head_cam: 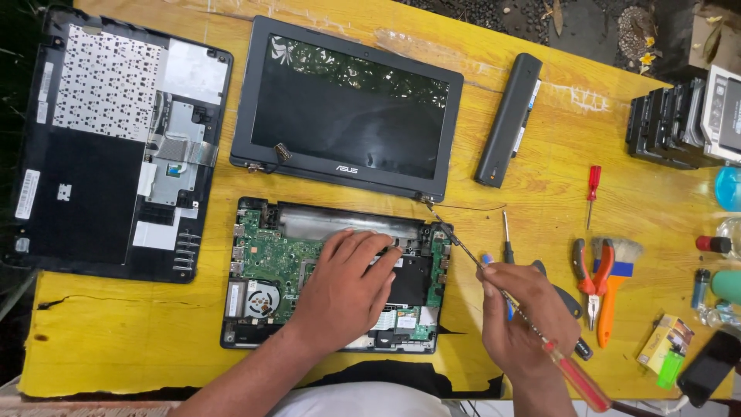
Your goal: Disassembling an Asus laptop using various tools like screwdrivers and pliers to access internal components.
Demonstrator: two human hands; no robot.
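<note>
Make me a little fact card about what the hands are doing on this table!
Place: yellow table
Left hand: flat on the open laptop base
Right hand: holds a red-handled screwdriver, tip at the base's right corner
Above: loose screen, black battery
Left side: keyboard cover, upside down
Right side: pliers, brush, small red screwdriver

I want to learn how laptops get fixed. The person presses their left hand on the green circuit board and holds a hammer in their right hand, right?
Not quite. The head view shows the right hand holding a red-handled screwdriver, not a hammer. The left hand does press on the green circuit board in the open laptop base.
</note>
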